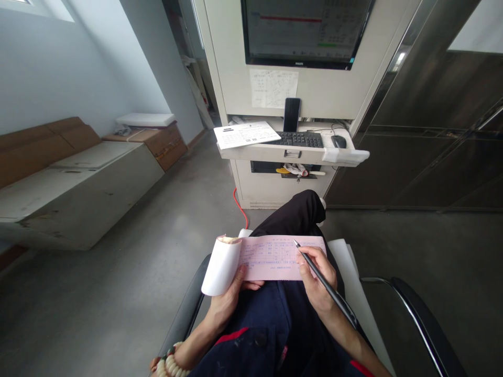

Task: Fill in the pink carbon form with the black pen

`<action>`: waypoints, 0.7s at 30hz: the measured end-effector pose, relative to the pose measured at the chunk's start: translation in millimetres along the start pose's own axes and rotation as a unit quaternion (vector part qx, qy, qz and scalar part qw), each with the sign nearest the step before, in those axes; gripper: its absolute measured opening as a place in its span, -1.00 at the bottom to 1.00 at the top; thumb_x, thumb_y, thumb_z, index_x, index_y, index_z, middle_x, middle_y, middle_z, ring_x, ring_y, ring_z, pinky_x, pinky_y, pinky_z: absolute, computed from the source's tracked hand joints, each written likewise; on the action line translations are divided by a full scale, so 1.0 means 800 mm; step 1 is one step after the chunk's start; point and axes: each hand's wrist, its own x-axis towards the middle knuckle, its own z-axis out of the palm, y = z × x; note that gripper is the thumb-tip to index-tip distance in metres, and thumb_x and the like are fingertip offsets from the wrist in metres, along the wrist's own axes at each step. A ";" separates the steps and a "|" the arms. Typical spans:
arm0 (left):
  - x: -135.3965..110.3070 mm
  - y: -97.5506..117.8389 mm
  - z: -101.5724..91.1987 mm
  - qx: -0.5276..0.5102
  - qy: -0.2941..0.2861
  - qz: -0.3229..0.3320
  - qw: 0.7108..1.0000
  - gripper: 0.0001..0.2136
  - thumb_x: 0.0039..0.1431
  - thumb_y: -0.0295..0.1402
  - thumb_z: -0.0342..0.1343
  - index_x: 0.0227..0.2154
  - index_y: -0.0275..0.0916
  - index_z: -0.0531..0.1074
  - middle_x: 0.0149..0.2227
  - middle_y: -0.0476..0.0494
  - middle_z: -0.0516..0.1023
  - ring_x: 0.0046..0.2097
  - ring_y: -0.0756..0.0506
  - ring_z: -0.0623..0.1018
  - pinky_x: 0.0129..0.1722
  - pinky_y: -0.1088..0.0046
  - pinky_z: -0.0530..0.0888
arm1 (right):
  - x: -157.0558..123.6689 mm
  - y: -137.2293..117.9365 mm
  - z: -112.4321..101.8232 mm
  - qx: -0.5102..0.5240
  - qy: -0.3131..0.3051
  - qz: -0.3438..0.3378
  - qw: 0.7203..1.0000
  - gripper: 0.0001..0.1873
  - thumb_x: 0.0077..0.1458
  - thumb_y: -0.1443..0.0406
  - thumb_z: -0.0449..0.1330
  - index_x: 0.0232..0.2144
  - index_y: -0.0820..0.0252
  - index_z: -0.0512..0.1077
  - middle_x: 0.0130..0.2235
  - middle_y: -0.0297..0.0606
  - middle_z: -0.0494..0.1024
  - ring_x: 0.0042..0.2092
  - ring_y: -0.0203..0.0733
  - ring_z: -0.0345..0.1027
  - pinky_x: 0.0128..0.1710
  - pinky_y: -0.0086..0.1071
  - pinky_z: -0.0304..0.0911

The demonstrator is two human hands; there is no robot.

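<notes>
A pink printed form pad (281, 257) with its white pages folded back over the left end is being held flat on the lap, right across the dark trousers. The left hand (230, 298) is closed around the rolled-over white pages, thumb pressed on the pink sheet. The right hand (318, 283) is wrapped around a slim black pen (324, 285), tip resting on the upper right part of the form. So the two hands are kept apart, one at each end of the pad. A beaded bracelet (171, 364) is worn on the left wrist. Further ahead, a beige computer cabinet (314, 94) with a black keyboard (298, 139), mouse (338, 141) and propped-up black phone (292, 114) can be seen.
</notes>
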 end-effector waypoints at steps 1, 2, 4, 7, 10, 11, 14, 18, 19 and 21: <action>0.000 0.000 0.000 0.000 -0.001 0.000 1.000 -0.54 0.08 -0.03 0.27 -0.37 -0.47 0.53 -0.35 -0.40 0.60 -0.36 -0.21 0.59 -0.24 0.37 0.55 | 0.000 0.001 0.000 -0.001 -0.001 0.000 1.000 -0.87 0.19 0.37 0.13 -0.20 0.14 0.43 -0.26 -0.25 0.51 -0.21 -0.19 0.42 -0.18 -0.34 0.35; 0.000 0.000 0.000 -0.001 -0.004 -0.001 1.000 -0.54 0.08 -0.04 0.27 -0.36 -0.47 0.52 -0.35 -0.40 0.60 -0.36 -0.20 0.59 -0.24 0.37 0.55 | -0.001 0.002 0.000 -0.001 -0.002 0.001 1.000 -0.87 0.20 0.36 0.13 -0.20 0.14 0.43 -0.25 -0.25 0.51 -0.20 -0.18 0.42 -0.18 -0.34 0.35; 0.001 -0.001 0.000 -0.004 -0.006 0.000 1.000 -0.54 0.09 -0.04 0.27 -0.34 -0.48 0.52 -0.35 -0.41 0.60 -0.36 -0.20 0.59 -0.25 0.38 0.55 | -0.002 0.004 0.000 -0.002 -0.005 0.003 1.000 -0.87 0.20 0.35 0.12 -0.19 0.14 0.43 -0.24 -0.24 0.51 -0.19 -0.16 0.42 -0.18 -0.32 0.36; 0.002 -0.002 0.000 -0.006 -0.007 0.001 1.000 -0.54 0.09 -0.04 0.26 -0.32 -0.48 0.51 -0.35 -0.41 0.60 -0.36 -0.21 0.59 -0.26 0.37 0.55 | -0.002 0.005 0.000 -0.007 -0.007 0.010 1.000 -0.85 0.22 0.33 0.12 -0.17 0.13 0.44 -0.22 -0.21 0.52 -0.18 -0.13 0.43 -0.18 -0.28 0.38; 0.002 -0.001 0.000 -0.003 -0.007 -0.003 1.000 -0.54 0.09 -0.03 0.26 -0.35 -0.48 0.52 -0.35 -0.41 0.60 -0.35 -0.21 0.59 -0.23 0.36 0.55 | -0.001 0.004 0.000 -0.010 -0.006 0.011 1.000 -0.83 0.24 0.32 0.10 -0.14 0.13 0.44 -0.21 -0.20 0.53 -0.18 -0.13 0.44 -0.18 -0.28 0.40; 0.002 0.000 0.000 -0.002 -0.007 -0.003 1.000 -0.54 0.09 -0.03 0.26 -0.37 -0.47 0.53 -0.35 -0.41 0.60 -0.35 -0.21 0.59 -0.23 0.36 0.55 | -0.001 0.004 0.000 -0.011 -0.004 0.007 1.000 -0.83 0.24 0.32 0.10 -0.14 0.13 0.44 -0.21 -0.20 0.53 -0.18 -0.14 0.44 -0.18 -0.29 0.40; 0.001 0.002 0.001 -0.002 -0.006 -0.004 1.000 -0.53 0.07 -0.01 0.27 -0.39 -0.46 0.54 -0.36 -0.40 0.59 -0.36 -0.21 0.58 -0.22 0.34 0.55 | -0.001 0.003 0.001 -0.015 0.001 -0.003 1.000 -0.82 0.24 0.33 0.10 -0.13 0.13 0.44 -0.20 -0.20 0.54 -0.18 -0.15 0.45 -0.16 -0.30 0.41; 0.000 0.003 0.001 0.000 -0.003 -0.005 1.000 -0.54 0.05 0.00 0.28 -0.39 -0.43 0.55 -0.38 -0.36 0.59 -0.38 -0.19 0.57 -0.22 0.33 0.55 | -0.003 0.001 0.000 -0.023 0.002 -0.012 1.000 -0.83 0.24 0.33 0.10 -0.14 0.15 0.44 -0.21 -0.19 0.56 -0.17 -0.14 0.48 -0.16 -0.30 0.42; 0.000 0.003 0.001 0.000 -0.001 -0.007 1.000 -0.54 0.04 0.01 0.29 -0.39 -0.42 0.54 -0.39 -0.35 0.59 -0.40 -0.18 0.56 -0.23 0.34 0.55 | -0.003 0.000 -0.001 -0.023 0.001 -0.012 1.000 -0.83 0.24 0.33 0.10 -0.13 0.15 0.44 -0.21 -0.19 0.57 -0.18 -0.14 0.49 -0.17 -0.31 0.43; 0.000 0.003 0.001 0.001 0.001 -0.007 1.000 -0.54 0.02 0.01 0.30 -0.42 -0.41 0.53 -0.41 -0.35 0.59 -0.41 -0.18 0.55 -0.26 0.35 0.54 | -0.004 -0.001 -0.002 -0.017 -0.007 -0.008 1.000 -0.82 0.23 0.32 0.10 -0.12 0.15 0.43 -0.22 -0.20 0.59 -0.20 -0.15 0.51 -0.20 -0.33 0.44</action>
